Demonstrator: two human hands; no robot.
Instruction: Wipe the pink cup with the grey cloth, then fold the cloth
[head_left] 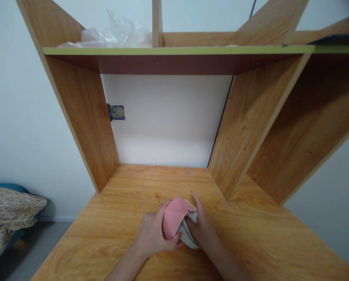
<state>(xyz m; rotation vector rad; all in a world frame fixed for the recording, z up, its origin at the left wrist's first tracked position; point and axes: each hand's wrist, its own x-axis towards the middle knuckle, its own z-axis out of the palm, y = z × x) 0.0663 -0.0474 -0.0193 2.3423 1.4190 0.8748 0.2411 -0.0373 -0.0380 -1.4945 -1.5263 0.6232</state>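
Observation:
A small pink and grey-white cloth item (176, 221) is bunched up on the wooden desk (110, 230), near its middle front. My left hand (152, 234) grips the pink part from the left, with the thumb under its lower edge. From the right, my right hand (203, 228) holds the pale part, fingers pointing up along its side. The two hands nearly touch around the cloth.
The desk sits inside a wooden shelving unit with side panels (86, 117) (244, 128) and a green-edged shelf (174, 50) overhead. Crumpled clear plastic (115, 35) lies on that shelf. A wall socket cut-out (115, 112) is at the back left. A patterned blanket (7, 210) lies at far left.

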